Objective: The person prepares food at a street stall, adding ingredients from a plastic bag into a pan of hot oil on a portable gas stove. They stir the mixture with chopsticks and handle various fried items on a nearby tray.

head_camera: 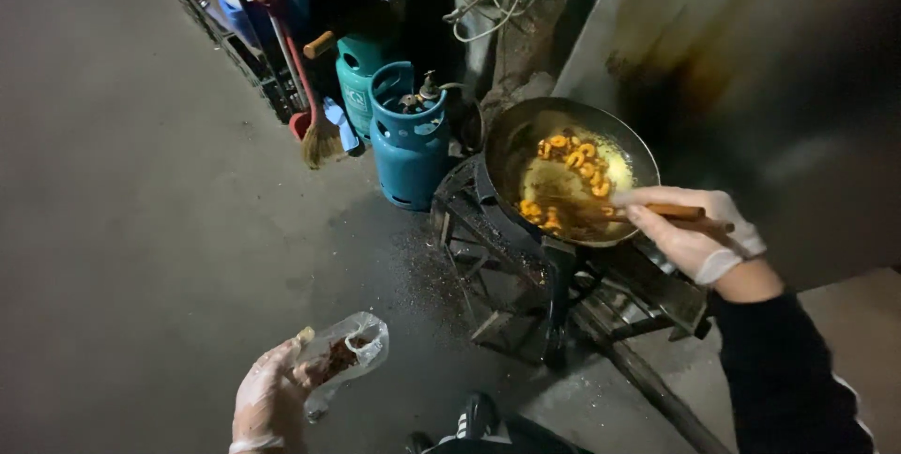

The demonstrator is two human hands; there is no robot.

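Note:
A dark wok (507,149) sits on a black metal burner stand (554,276); it holds orange shrimp (577,161) in oil. My right hand (694,229), in a thin clear glove, grips the wooden handle of a stirring utensil (671,213) that reaches into the wok. My left hand (272,398), also gloved, holds a clear plastic bag (352,346) with some dark reddish stuff inside, low at the front left, well away from the wok.
Two teal gas cylinders (408,139) stand left of the stove. A broom (319,135) with a red handle, crates and blue containers (239,3) line the back. A stained wall (751,50) rises on the right. My shoe (474,416) shows below.

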